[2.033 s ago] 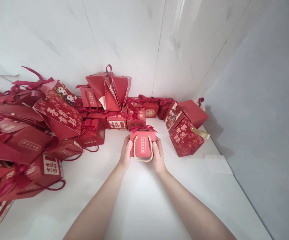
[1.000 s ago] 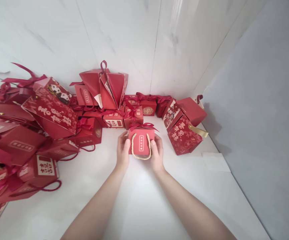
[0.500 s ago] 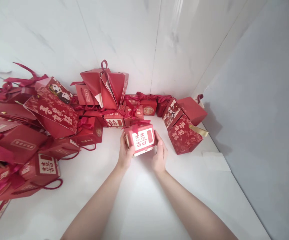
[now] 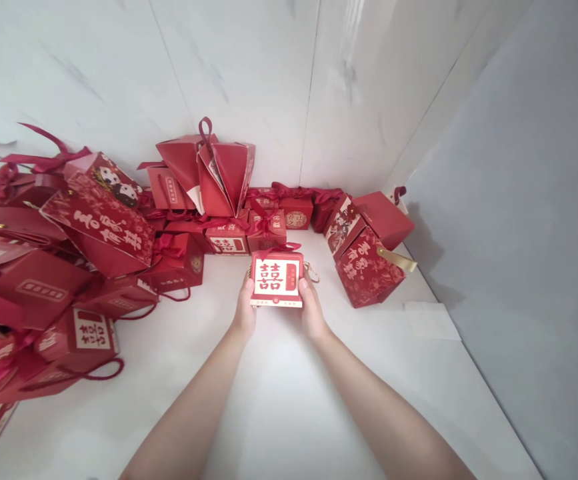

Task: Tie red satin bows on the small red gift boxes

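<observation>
- Red box (image 4: 277,283) just turned: double-happiness face (image 4: 271,276) now points near, replacing the rope-loop side; gold rope (image 4: 315,270) sits right.
- Meaning: different printed side on show, box still in hand.
- Left hand (image 4: 245,305), right hand (image 4: 313,308): grip clasps both sides.
- Box mid-bench (image 4: 279,400), just near of far box row (image 4: 275,225); bench contact unclear.

The held box (image 4: 277,283) looks like smooth card, its bow (image 4: 279,249) shiny cloth, its handle (image 4: 313,269) twisted cord. At nine o'clock, the piled boxes (image 4: 36,273) look like matt card. The strap (image 4: 397,259) at three has a metallic sheen; the wall (image 4: 249,73) at twelve is glossy, the tabletop (image 4: 279,400) at six smooth.
</observation>
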{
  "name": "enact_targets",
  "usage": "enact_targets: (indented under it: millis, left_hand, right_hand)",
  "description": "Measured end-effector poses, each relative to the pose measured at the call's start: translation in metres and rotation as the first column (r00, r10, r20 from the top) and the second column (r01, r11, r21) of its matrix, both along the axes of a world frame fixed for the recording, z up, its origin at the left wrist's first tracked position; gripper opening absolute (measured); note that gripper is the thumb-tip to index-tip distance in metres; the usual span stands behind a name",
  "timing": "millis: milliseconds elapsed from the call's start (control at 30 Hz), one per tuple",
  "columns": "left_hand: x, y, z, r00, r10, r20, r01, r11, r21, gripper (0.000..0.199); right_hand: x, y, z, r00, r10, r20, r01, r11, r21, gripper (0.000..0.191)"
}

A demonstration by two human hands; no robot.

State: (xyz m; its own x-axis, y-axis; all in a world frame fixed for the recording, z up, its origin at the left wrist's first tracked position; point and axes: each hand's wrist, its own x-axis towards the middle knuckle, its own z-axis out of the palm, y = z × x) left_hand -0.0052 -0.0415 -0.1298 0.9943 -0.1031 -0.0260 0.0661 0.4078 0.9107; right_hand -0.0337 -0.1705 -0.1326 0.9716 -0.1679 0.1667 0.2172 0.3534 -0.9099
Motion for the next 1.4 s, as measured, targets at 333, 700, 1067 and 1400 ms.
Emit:
enact_targets:
  millis: [333,700,1067,1400]
  left_hand:
    - [0.0018,-0.0004,-0.0006,0.999,0.034,-0.022,-0.034,0.999,0.027,0.064]
    - [0.0008,-0.0001,0.0012,1.0,0.009,-0.024,-0.009,1.0,0.016,0.068]
    - [0.0003,-0.0005,0.002,0.999,0.018,-0.044,-0.016,0.998,0.058,0.068]
    - [0.0,-0.0008,0.004,0.999,0.017,-0.042,-0.014,0.998,0.063,0.066]
  right_hand:
    - [0.0015,0.0002,0.0002,1.0,0.025,-0.01,-0.024,0.999,0.047,0.05]
    - [0.0025,0.0016,-0.0026,1.0,0.001,-0.009,-0.001,0.999,0.052,0.05]
    - [0.0028,0.0015,-0.0034,1.0,-0.017,-0.017,0.017,0.999,0.046,0.051]
    - [0.002,0.0017,-0.0005,1.0,-0.021,-0.01,0.022,0.999,0.047,0.051]
